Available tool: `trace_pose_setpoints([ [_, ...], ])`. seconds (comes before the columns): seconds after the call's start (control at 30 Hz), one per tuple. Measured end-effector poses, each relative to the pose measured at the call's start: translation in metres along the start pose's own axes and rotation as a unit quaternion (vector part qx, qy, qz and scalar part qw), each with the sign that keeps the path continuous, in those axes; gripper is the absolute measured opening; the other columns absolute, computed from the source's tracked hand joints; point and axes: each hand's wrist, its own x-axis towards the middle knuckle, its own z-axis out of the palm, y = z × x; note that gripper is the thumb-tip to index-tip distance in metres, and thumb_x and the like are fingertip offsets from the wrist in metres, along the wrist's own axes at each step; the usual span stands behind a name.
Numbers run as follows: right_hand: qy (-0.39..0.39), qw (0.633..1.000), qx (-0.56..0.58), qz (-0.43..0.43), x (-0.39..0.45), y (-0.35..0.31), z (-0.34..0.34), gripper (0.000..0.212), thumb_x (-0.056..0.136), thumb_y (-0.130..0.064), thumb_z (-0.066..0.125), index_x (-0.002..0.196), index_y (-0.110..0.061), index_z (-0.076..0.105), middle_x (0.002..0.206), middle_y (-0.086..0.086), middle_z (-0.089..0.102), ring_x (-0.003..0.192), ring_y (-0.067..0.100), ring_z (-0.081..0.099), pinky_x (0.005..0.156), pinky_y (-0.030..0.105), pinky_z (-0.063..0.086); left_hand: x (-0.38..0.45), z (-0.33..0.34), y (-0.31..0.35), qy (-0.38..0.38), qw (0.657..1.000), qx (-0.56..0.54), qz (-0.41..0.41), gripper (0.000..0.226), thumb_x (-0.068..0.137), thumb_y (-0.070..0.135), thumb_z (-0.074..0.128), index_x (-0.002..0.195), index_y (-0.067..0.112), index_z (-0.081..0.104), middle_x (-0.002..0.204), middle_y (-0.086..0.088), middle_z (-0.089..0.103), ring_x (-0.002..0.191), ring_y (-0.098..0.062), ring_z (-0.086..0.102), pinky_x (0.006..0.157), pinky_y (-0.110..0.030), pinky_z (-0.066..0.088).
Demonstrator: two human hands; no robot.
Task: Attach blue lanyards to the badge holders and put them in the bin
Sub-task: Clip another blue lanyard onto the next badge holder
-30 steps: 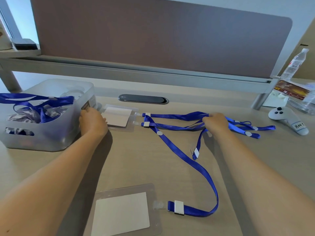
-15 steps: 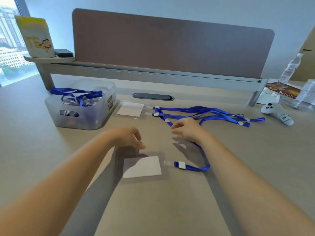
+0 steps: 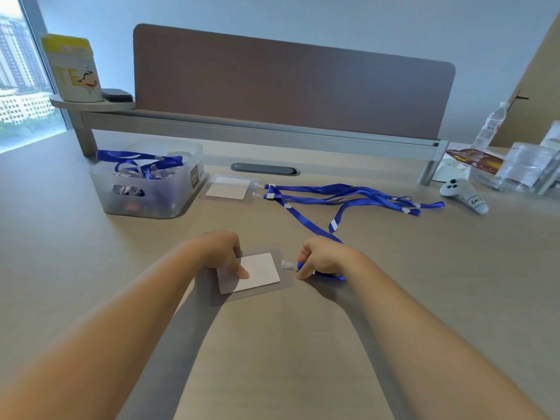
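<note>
A clear badge holder (image 3: 260, 272) with a white card lies on the desk in front of me. My left hand (image 3: 222, 253) presses its left part down with the fingers. My right hand (image 3: 322, 260) pinches the clip end of a blue lanyard (image 3: 306, 224) at the holder's right edge. That lanyard runs back to a bundle of blue lanyards (image 3: 357, 197). Another badge holder (image 3: 228, 189) lies beside the translucent bin (image 3: 181, 201), which holds finished badges with blue straps.
A white controller (image 3: 463, 194) lies at the right, with clear plastic containers (image 3: 524, 168) and a water bottle (image 3: 489, 127) behind it. A brown divider panel (image 3: 291, 80) on a grey rail closes off the back. A mug (image 3: 75, 71) stands on the left shelf.
Both hands came back from the far lanyards and bin to the near badge holder. The left hand now presses the holder and the right hand has taken the lanyard's clip end.
</note>
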Motion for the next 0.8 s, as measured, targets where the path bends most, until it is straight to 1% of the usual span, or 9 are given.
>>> trace_pose_setpoints([
  [0.07, 0.005, 1.0, 0.003, 0.001, 0.001, -0.001, -0.001, 0.008, 0.082, -0.013, 0.064, 0.08, -0.013, 0.056, 0.095, 0.005, 0.054, 0.091, 0.018, 0.048, 0.078, 0.027, 0.04, 0.001, -0.002, -0.001, 0.033, 0.999, 0.018, 0.003, 0.056, 0.071, 0.036, 0.072, 0.117, 0.012, 0.052, 0.126, -0.01, 0.052, 0.114, -0.028, 0.047, 0.095, -0.033, 0.04],
  [0.13, 0.011, 0.999, 0.035, -0.007, 0.003, -0.002, -0.004, 0.017, 0.081, -0.013, 0.065, 0.07, -0.015, 0.052, 0.082, 0.004, 0.055, 0.082, 0.018, 0.052, 0.071, 0.025, 0.043, 0.003, -0.005, -0.002, 0.071, 0.997, 0.034, 0.002, 0.057, 0.071, 0.037, 0.071, 0.12, 0.015, 0.05, 0.128, -0.011, 0.048, 0.116, -0.029, 0.044, 0.099, -0.036, 0.04],
  [0.23, 0.014, 0.994, 0.107, -0.031, 0.003, -0.005, -0.012, 0.019, 0.083, -0.012, 0.063, 0.067, -0.013, 0.053, 0.069, 0.002, 0.054, 0.061, 0.011, 0.051, 0.059, 0.02, 0.043, 0.006, -0.01, -0.001, 0.119, 0.991, 0.054, 0.001, 0.059, 0.075, 0.033, 0.068, 0.126, 0.017, 0.043, 0.133, -0.012, 0.043, 0.121, -0.031, 0.039, 0.103, -0.042, 0.039],
  [0.3, 0.022, 0.987, 0.15, -0.049, 0.001, -0.007, -0.017, 0.021, 0.085, -0.012, 0.061, 0.066, -0.011, 0.054, 0.067, 0.003, 0.054, 0.057, 0.01, 0.049, 0.057, 0.02, 0.042, 0.007, -0.012, 0.003, 0.148, 0.988, 0.051, 0.009, 0.059, 0.077, 0.03, 0.067, 0.128, 0.017, 0.041, 0.137, -0.011, 0.042, 0.124, -0.031, 0.039, 0.105, -0.044, 0.038],
  [0.4, 0.047, 0.965, 0.246, -0.077, -0.001, -0.01, -0.023, 0.015, 0.087, -0.011, 0.059, 0.072, -0.009, 0.057, 0.067, 0.003, 0.055, 0.055, 0.01, 0.045, 0.055, 0.02, 0.04, 0.003, -0.014, 0.018, 0.21, 0.973, -0.062, 0.074, 0.043, 0.083, 0.021, 0.06, 0.123, 0.013, 0.048, 0.132, -0.01, 0.051, 0.119, -0.025, 0.048, 0.101, -0.034, 0.041],
  [0.5, 0.085, 0.93, 0.346, -0.089, -0.001, -0.011, -0.026, 0.012, 0.086, -0.009, 0.06, 0.074, -0.01, 0.059, 0.068, 0.003, 0.056, 0.053, 0.01, 0.04, 0.05, 0.017, 0.037, -0.004, -0.021, 0.034, 0.241, 0.945, -0.173, 0.137, 0.028, 0.088, 0.015, 0.053, 0.114, 0.007, 0.058, 0.12, -0.011, 0.061, 0.102, -0.019, 0.055, 0.087, -0.023, 0.041],
  [0.63, 0.114, 0.885, 0.441, -0.096, 0.0, -0.016, -0.029, 0.014, 0.085, -0.008, 0.06, 0.072, -0.01, 0.06, 0.066, 0.003, 0.055, 0.053, 0.01, 0.037, 0.049, 0.019, 0.033, -0.006, -0.027, 0.043, 0.268, 0.923, -0.224, 0.163, 0.025, 0.087, 0.014, 0.055, 0.107, 0.003, 0.064, 0.109, -0.016, 0.067, 0.089, -0.016, 0.056, 0.084, -0.025, 0.043],
  [0.7, 0.114, 0.875, 0.458, -0.106, -0.002, -0.019, -0.031, 0.016, 0.087, -0.009, 0.058, 0.072, -0.011, 0.061, 0.067, 0.003, 0.055, 0.053, 0.01, 0.038, 0.048, 0.018, 0.033, -0.006, -0.027, 0.043, 0.27, 0.916, -0.249, 0.162, 0.024, 0.086, 0.013, 0.056, 0.104, 0.001, 0.066, 0.106, -0.018, 0.068, 0.087, -0.016, 0.055, 0.084, -0.027, 0.044],
  [0.8, 0.103, 0.871, 0.463, -0.129, -0.005, -0.022, -0.034, 0.016, 0.088, -0.009, 0.055, 0.074, -0.011, 0.063, 0.07, 0.002, 0.059, 0.057, 0.011, 0.046, 0.051, 0.019, 0.036, -0.008, -0.028, 0.045, 0.266, 0.905, -0.289, 0.165, 0.023, 0.085, 0.011, 0.056, 0.103, 0.0, 0.066, 0.103, -0.02, 0.068, 0.087, -0.019, 0.056, 0.085, -0.032, 0.047],
])
